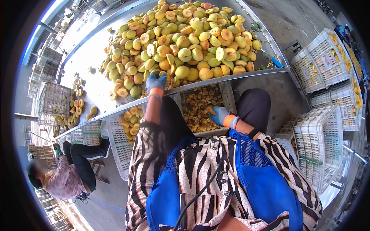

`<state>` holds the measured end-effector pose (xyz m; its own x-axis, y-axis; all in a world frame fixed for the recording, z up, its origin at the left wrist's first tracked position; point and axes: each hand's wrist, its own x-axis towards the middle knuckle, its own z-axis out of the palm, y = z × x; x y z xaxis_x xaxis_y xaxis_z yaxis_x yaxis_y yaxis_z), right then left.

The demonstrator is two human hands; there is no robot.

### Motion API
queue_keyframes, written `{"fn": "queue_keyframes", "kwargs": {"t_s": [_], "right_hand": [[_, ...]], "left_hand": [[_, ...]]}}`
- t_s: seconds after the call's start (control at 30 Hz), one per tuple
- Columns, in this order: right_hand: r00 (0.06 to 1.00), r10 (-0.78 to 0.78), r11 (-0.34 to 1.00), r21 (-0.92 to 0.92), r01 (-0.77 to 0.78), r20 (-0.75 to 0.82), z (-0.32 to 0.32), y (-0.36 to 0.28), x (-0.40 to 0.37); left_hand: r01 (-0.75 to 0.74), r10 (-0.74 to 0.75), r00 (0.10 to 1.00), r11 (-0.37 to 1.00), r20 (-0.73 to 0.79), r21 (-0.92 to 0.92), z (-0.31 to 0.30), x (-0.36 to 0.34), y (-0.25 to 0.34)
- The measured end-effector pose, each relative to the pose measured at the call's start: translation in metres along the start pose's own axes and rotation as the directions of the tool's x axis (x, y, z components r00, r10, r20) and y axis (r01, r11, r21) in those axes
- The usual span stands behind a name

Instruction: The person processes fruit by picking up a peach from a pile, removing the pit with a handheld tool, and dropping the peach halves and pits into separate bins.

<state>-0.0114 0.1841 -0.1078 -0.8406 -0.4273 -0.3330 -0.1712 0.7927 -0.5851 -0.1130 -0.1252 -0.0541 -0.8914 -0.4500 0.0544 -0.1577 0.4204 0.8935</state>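
1. A big pile of yellow and green fruit point(181, 42) sits on the shiny metal counter point(83, 56). Some fruit is whole, and some is cut so the orange inside shows.
2. The left hand point(156, 82) wears a blue glove with an orange cuff. It is at the near edge of the pile, right up against the fruit. Its fingers are bent, but I cannot tell if they pinch a piece.
3. The right hand point(220, 116) wears a blue glove too. It is low, over the crate point(230, 98) between the knees. A yellow-orange piece point(211, 111) is at its fingertips, but I cannot tell if they squeeze it.
4. That crate has lots of small, brownish-yellow bits point(198, 106) in it.
5. Another crate, the white crate point(117, 142), stands by the left leg with cut fruit inside.
6. A tool with a blue handle point(276, 62) lies at the right corner of the counter.
7. More crates point(318, 63) with fruit are stacked on the right.
8. Another person point(63, 177) sits low on the left side.
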Motion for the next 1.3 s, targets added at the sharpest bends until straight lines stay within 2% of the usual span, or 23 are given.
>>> {"fn": "queue_keyframes", "kwargs": {"t_s": [0.03,0.07,0.1,0.13,0.17,0.2,0.23,0.3,0.33,0.37,0.43,0.47,0.63,0.7,0.73,0.87,0.93,1.0,1.1,1.17,1.3], "right_hand": [[0.999,-0.001,0.999,0.052,0.004,-0.04,-0.003,-0.004,-0.002],[0.997,-0.002,0.995,0.103,0.01,-0.078,-0.006,-0.008,-0.005],[0.998,-0.008,0.995,0.103,0.015,-0.07,-0.008,-0.014,-0.006],[0.989,-0.006,0.977,0.21,0.037,-0.146,-0.01,-0.022,-0.006],[0.975,0.005,0.947,0.313,0.066,-0.22,-0.016,-0.034,-0.008],[0.949,-0.028,0.949,0.289,0.123,-0.313,-0.021,-0.046,-0.009],[0.951,-0.029,0.95,0.288,0.122,-0.307,-0.028,-0.06,-0.011],[0.968,-0.026,0.906,0.403,0.128,-0.248,-0.042,-0.088,-0.016],[0.952,-0.085,0.915,0.355,0.191,-0.292,-0.05,-0.102,-0.022],[0.953,-0.075,0.918,0.352,0.182,-0.295,-0.053,-0.109,-0.025],[0.951,-0.152,0.934,0.276,0.227,-0.269,-0.056,-0.118,-0.028],[0.931,-0.196,0.939,0.213,0.269,-0.308,-0.056,-0.118,-0.028],[0.92,-0.23,0.949,0.136,0.284,-0.319,-0.048,-0.114,-0.03],[0.922,-0.227,0.955,0.115,0.274,-0.314,-0.049,-0.116,-0.031],[0.928,-0.212,0.959,0.116,0.257,-0.307,-0.049,-0.116,-0.032],[0.95,-0.173,0.973,0.102,0.205,-0.26,-0.046,-0.114,-0.037],[0.955,-0.178,0.974,0.098,0.206,-0.237,-0.045,-0.115,-0.04],[0.961,-0.178,0.974,0.098,0.202,-0.212,-0.042,-0.111,-0.043],[0.949,-0.219,0.952,0.163,0.258,-0.227,-0.035,-0.103,-0.043],[0.946,-0.246,0.952,0.128,0.277,-0.213,-0.035,-0.1,-0.045],[0.947,-0.232,0.941,0.195,0.277,-0.224,-0.024,-0.092,-0.044]], "left_hand": [[0.003,-0.003,1.0,1.0,-0.003,0.002,-0.006,-0.007,0.005],[0.116,-0.117,0.993,0.953,0.016,-0.28,-0.016,-0.02,0.016],[0.216,-0.218,0.974,0.816,0.061,-0.536,-0.024,-0.033,0.028],[0.312,-0.346,0.93,0.557,0.126,-0.77,-0.027,-0.042,0.034],[0.32,-0.395,0.903,0.345,0.172,-0.882,-0.029,-0.056,0.045],[0.364,-0.381,0.887,0.226,0.262,-0.903,-0.033,-0.071,0.058],[0.41,-0.355,0.866,0.104,0.351,-0.906,-0.035,-0.082,0.066],[0.499,-0.351,0.817,0.033,0.458,-0.866,-0.027,-0.094,0.064],[0.482,-0.295,0.839,0.012,0.457,-0.876,-0.02,-0.1,0.063],[0.49,-0.292,0.835,0.006,0.467,-0.872,-0.014,-0.105,0.063],[0.532,-0.162,0.839,0.047,0.519,-0.845,-0.007,-0.116,0.069],[0.53,-0.125,0.845,0.069,0.52,-0.845,-0.005,-0.12,0.069],[0.55,-0.13,0.832,0.071,0.539,-0.832,-0.001,-0.136,0.08],[0.561,-0.084,0.827,0.047,0.556,-0.827,0.0,-0.14,0.081],[0.553,-0.039,0.833,0.111,0.552,-0.826,-0.001,-0.14,0.079],[0.551,-0.051,0.834,0.127,0.549,-0.825,0.003,-0.145,0.083],[0.517,-0.117,0.856,0.203,0.504,-0.832,0.004,-0.15,0.091],[0.518,-0.122,0.855,0.221,0.503,-0.826,0.009,-0.151,0.088],[0.495,-0.139,0.869,0.28,0.475,-0.823,0.017,-0.153,0.083],[0.402,-0.147,0.915,0.413,0.376,-0.817,0.023,-0.153,0.078],[0.424,-0.142,0.899,0.519,0.415,-0.742,0.016,-0.162,0.096]]}}
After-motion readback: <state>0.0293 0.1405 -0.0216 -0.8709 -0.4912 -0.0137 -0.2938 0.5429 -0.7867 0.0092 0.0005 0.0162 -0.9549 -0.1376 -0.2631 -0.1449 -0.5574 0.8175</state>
